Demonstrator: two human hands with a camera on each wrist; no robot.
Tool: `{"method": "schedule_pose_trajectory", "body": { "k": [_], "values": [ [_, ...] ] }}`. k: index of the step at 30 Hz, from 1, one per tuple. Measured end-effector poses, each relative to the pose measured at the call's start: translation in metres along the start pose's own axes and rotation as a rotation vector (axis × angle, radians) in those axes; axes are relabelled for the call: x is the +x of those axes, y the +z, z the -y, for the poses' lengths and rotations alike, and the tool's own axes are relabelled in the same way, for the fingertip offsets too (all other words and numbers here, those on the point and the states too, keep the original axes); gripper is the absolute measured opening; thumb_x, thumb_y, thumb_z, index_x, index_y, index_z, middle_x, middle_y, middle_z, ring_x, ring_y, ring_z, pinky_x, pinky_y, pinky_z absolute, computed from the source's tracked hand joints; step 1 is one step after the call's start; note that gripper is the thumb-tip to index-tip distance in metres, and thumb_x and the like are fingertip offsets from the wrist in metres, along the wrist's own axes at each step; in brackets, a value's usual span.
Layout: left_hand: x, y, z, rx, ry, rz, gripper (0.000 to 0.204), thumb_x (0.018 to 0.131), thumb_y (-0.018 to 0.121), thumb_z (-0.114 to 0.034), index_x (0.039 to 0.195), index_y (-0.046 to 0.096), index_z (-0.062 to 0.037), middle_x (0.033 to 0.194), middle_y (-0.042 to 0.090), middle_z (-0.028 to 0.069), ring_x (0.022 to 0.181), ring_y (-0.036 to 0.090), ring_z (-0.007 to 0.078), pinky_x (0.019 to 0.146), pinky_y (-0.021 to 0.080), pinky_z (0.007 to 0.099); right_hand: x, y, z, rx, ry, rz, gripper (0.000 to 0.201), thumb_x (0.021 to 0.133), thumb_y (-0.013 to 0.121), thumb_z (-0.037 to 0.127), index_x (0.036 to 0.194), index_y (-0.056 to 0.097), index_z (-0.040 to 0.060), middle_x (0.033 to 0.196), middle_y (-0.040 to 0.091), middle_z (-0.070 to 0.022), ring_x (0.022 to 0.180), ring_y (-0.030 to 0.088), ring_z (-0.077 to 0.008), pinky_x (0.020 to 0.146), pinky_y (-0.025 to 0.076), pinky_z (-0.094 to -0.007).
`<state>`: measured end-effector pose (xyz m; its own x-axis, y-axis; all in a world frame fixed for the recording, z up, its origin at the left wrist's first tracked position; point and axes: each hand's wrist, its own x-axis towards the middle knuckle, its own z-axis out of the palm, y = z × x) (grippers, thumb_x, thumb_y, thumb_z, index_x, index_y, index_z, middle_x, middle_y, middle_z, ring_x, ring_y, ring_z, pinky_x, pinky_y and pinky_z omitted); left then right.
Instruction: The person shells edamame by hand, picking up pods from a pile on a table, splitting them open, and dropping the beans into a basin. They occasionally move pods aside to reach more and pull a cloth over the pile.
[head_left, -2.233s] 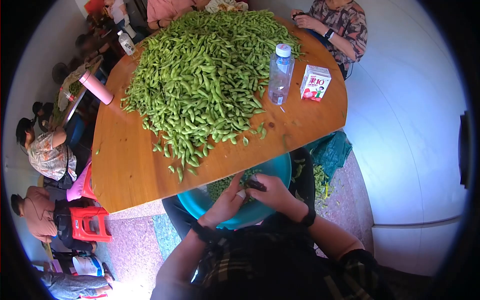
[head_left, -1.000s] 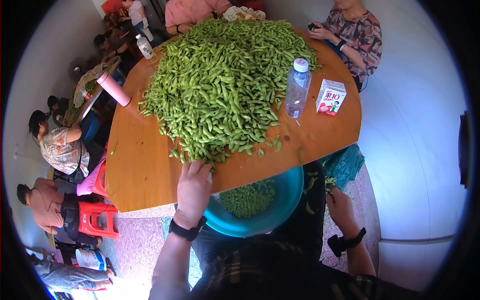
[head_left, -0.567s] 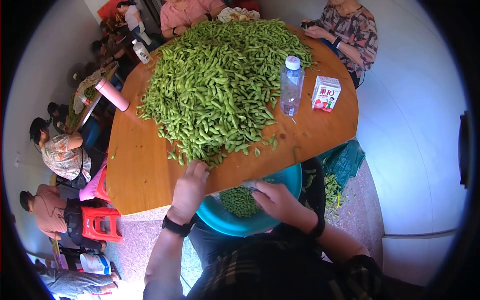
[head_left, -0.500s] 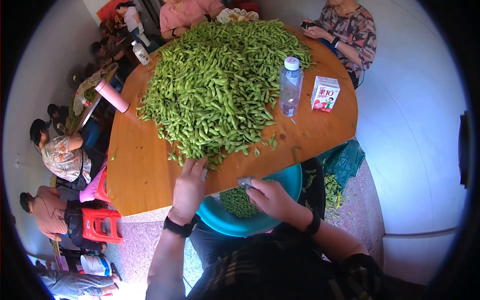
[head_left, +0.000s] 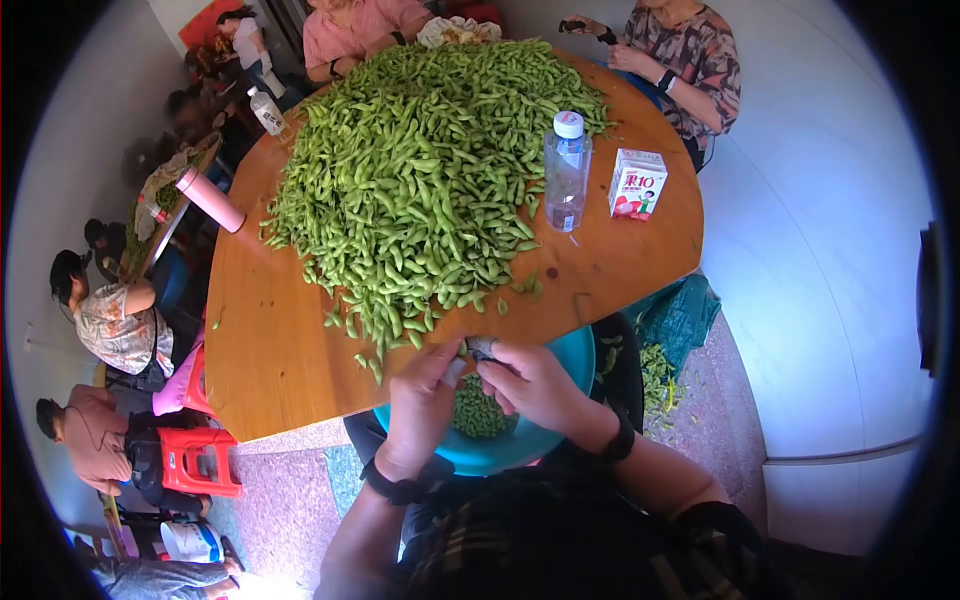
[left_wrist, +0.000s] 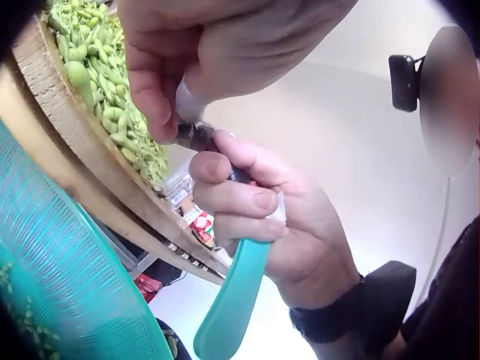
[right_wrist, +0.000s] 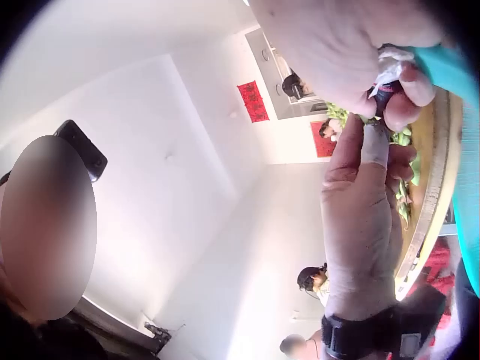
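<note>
My left hand (head_left: 418, 405), its thumb wrapped in white, pinches a green bean pod (head_left: 462, 349) that is mostly hidden by the fingers. My right hand (head_left: 540, 390) meets it over the teal basin (head_left: 580, 350), fingertips right at the pod. In the left wrist view, the right fingers curl round a tool with a teal handle (left_wrist: 236, 300); a dark piece (left_wrist: 196, 136) shows between the two hands' fingertips. Shelled green beans (head_left: 483, 410) lie in the basin below. A large heap of green pods (head_left: 430, 180) covers much of the wooden table (head_left: 270, 370).
A clear bottle (head_left: 567, 180) and a juice carton (head_left: 637, 185) stand right of the heap; a pink flask (head_left: 210, 200) and a smaller bottle (head_left: 267, 112) stand left. Empty pods (head_left: 657, 378) lie on the floor by a green bag (head_left: 680, 315). Other people sit around.
The hands met over the basin, then parted: left to the heap's edge, right out over the floor pods. The right came back, and the left has now drawn from the heap to it.
</note>
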<state>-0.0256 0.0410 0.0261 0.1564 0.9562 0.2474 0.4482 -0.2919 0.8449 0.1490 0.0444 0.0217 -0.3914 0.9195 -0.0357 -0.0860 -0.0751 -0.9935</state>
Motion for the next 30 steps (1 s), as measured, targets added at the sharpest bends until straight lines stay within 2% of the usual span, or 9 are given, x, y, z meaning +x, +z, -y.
{"method": "schedule_pose_trajectory", "body": {
  "k": [3,11,13,14,20,23,25,28,30],
  "values": [
    [-0.006,0.009,0.0,0.028,0.018,0.007,0.034,0.09,0.059,0.003,0.123,0.063,-0.0027,0.088,0.063,0.0114,0.07,0.064,0.0183,0.065,0.052,0.029,-0.009,-0.005,-0.002,-0.014,0.009,-0.026,0.018,0.099,0.053,0.011,0.085,0.054,0.0,0.062,0.054,-0.0016,0.05,0.051,-0.0069,0.046,0.04,-0.0257],
    [-0.022,0.031,-0.008,0.185,0.121,0.025,0.039,0.085,0.063,0.001,0.124,0.06,-0.0006,0.093,0.062,0.0176,0.075,0.064,0.034,0.067,0.053,0.0364,-0.033,-0.007,-0.021,-0.146,-0.012,-0.079,0.013,0.096,0.055,0.008,0.087,0.055,-0.0013,0.063,0.055,-0.0045,0.053,0.05,-0.0086,0.049,0.041,-0.0272],
    [-0.029,0.042,-0.004,0.23,0.151,-0.098,0.038,0.082,0.063,0.006,0.12,0.062,0.0005,0.091,0.062,0.0161,0.077,0.064,0.0297,0.067,0.052,0.0329,-0.036,-0.002,-0.033,-0.309,-0.271,-0.222,0.01,0.095,0.056,0.008,0.092,0.057,-0.0014,0.066,0.056,-0.0054,0.058,0.05,-0.0088,0.053,0.041,-0.0265],
    [-0.032,0.045,-0.004,0.229,0.152,-0.094,0.038,0.082,0.063,0.006,0.12,0.062,0.0005,0.091,0.062,0.0161,0.077,0.064,0.0297,0.067,0.052,0.0329,-0.038,0.0,-0.035,-0.309,-0.27,-0.226,0.01,0.095,0.056,0.008,0.092,0.057,-0.0014,0.066,0.056,-0.0054,0.058,0.05,-0.0088,0.053,0.041,-0.0265],
    [-0.041,0.054,0.012,0.245,0.164,-0.088,0.037,0.084,0.063,0.001,0.121,0.063,-0.0024,0.096,0.064,0.0175,0.08,0.066,0.0362,0.068,0.054,0.0383,-0.049,-0.001,-0.041,-0.016,0.038,-0.213,0.01,0.096,0.055,0.011,0.095,0.058,0.0016,0.07,0.054,0.0006,0.06,0.048,-0.0056,0.052,0.038,-0.0231],
    [-0.042,0.052,0.027,0.065,0.075,0.004,0.033,0.087,0.061,0.002,0.12,0.064,-0.0027,0.092,0.066,0.0147,0.074,0.067,0.0284,0.066,0.055,0.0351,-0.05,-0.008,-0.043,0.15,0.203,-0.15,0.011,0.096,0.054,0.014,0.095,0.058,0.0032,0.069,0.051,0.0026,0.058,0.046,-0.0052,0.05,0.035,-0.0222],
    [-0.04,0.047,0.032,-0.233,-0.207,0.171,0.029,0.092,0.057,0.001,0.119,0.065,-0.0025,0.09,0.067,0.0099,0.073,0.066,0.0179,0.067,0.054,0.0304,-0.049,-0.011,-0.048,0.203,0.282,-0.144,0.012,0.095,0.055,0.016,0.095,0.058,0.004,0.068,0.05,0.0029,0.057,0.046,-0.0048,0.05,0.034,-0.0211],
    [-0.038,0.049,0.049,-0.507,-0.448,0.24,0.028,0.096,0.051,-0.002,0.12,0.065,-0.0015,0.092,0.066,0.0061,0.075,0.063,0.0116,0.069,0.052,0.027,-0.044,-0.02,-0.057,0.204,0.35,-0.101,0.014,0.094,0.057,0.017,0.096,0.059,0.0037,0.07,0.052,0.0022,0.057,0.046,-0.0051,0.05,0.035,-0.0213],
    [-0.037,0.05,0.056,-0.704,-0.511,0.255,0.029,0.097,0.051,-0.003,0.123,0.062,-0.0003,0.095,0.066,0.0067,0.077,0.063,0.0127,0.07,0.052,0.027,-0.04,-0.024,-0.064,0.262,0.369,-0.109,0.012,0.095,0.056,0.015,0.093,0.058,0.0039,0.068,0.052,0.0018,0.054,0.045,-0.0045,0.047,0.033,-0.0212]
  ]
}}
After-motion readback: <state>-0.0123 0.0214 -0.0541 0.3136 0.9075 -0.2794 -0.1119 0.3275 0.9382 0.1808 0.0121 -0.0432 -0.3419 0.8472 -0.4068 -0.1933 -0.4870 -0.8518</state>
